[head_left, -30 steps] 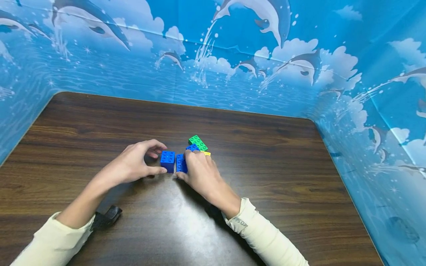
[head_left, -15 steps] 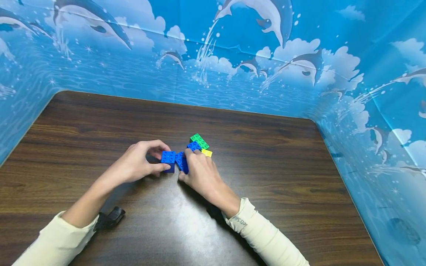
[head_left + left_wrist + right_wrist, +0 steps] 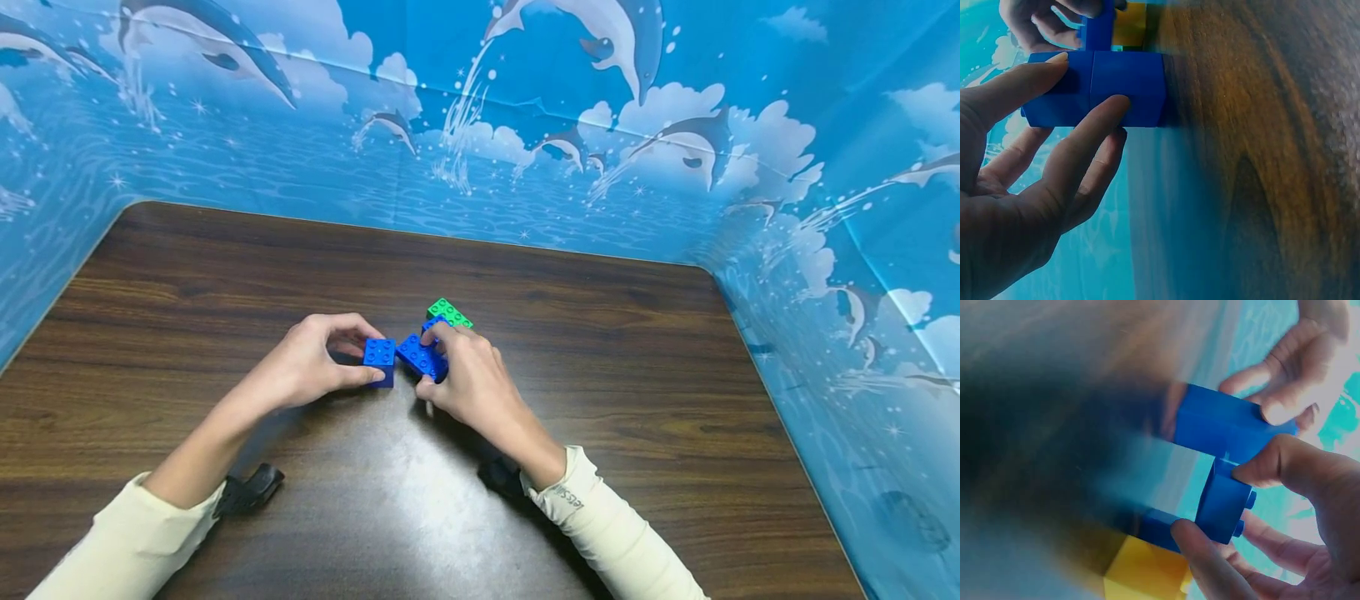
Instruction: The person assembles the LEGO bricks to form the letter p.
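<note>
My left hand (image 3: 318, 364) grips a stack of two square blue bricks (image 3: 378, 357) between thumb and fingers. In the left wrist view a seam divides the blue stack (image 3: 1094, 90), which stands on the table. Just to its right, my right hand (image 3: 476, 375) pinches a longer blue brick (image 3: 418, 356), studs up and turned diagonally. The right wrist view has this blue brick (image 3: 1222, 503) between thumb and fingers, one end close against the stack. Behind the right fingers lie a small blue brick (image 3: 435, 322) and a green brick (image 3: 450, 312).
A yellow brick (image 3: 1147, 572) sits by the right fingers in the right wrist view; the right hand hides it in the head view. The brown wooden table (image 3: 637, 375) is bordered by a blue dolphin-print curtain (image 3: 480, 192) behind and at the sides.
My right hand has shifted slightly right, and its blue brick has swung from straight to diagonal. My left thumb and fingers have come onto the blue stack. The yellow brick has become hidden.
</note>
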Demonstrator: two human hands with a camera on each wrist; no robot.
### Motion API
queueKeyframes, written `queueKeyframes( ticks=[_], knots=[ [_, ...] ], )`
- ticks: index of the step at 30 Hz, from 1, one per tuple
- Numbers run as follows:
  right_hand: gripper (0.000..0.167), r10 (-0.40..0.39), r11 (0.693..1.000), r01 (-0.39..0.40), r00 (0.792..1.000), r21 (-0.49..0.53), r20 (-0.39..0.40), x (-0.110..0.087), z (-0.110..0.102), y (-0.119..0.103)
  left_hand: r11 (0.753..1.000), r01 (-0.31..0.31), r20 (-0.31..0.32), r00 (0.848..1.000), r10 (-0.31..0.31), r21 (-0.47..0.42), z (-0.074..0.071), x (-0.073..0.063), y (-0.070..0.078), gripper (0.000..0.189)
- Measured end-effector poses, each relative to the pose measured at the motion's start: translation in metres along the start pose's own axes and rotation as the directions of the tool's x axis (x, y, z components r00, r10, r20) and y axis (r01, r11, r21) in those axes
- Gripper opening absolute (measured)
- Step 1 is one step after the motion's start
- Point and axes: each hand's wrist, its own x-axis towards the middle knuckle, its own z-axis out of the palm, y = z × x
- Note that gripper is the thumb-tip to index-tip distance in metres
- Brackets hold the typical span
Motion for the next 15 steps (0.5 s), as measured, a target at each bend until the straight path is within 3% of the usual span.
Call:
queueKeyframes(
  ticks=[9, 15],
  knots=[
    [0.04, -0.008, 0.969, 0.008, 1.0, 0.247, -0.001, 0.002, -0.019, 0.013, 0.998, 0.015, 0.014, 1.0, -0.015, -0.057, 0.0, 0.002, -0.003, 0.032],
    [0.041, 0.0, 0.903, -0.001, 1.0, 0.43, 0.005, 0.006, -0.027, 0.016, 0.99, 0.036, 0.03, 0.999, -0.032, -0.133, 0.0, 0.002, -0.003, 0.033]
  ],
)
